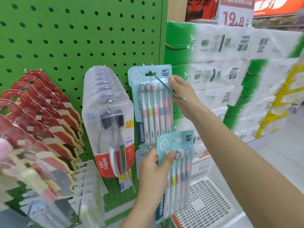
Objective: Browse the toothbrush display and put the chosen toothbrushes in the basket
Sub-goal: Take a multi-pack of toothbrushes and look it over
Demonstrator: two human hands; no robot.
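Left hand (153, 168): thumb across the front of a loose YIBAO toothbrush pack (175, 175), fingers curled behind its left edge, pinching it near the brush heads. The pack is pale blue card with a clear blister over five pastel-handled brushes; it hangs tilted, its lower part in front of the white perforated basket (212, 204), not inside it.

Right hand (180, 91): thumb pressed on the upper right corner of a second, matching pack (152, 104), fingers hidden behind the card. This pack hangs by its slot on a metal peg hook (167, 85); the hook's ball tip projects past the wrist, free of the card.

Left of it, a row of clear-blister Colgate packs (110, 122) on their own hook, just beside the hanging pack. Farther left, red die-cut cards (41, 109) overlap in a fan, blurred. Behind all: green perforated pegboard (74, 33), its right edge just behind the hanging pack. Right of that edge, stacked tissue bales (230, 66) in glossy film.
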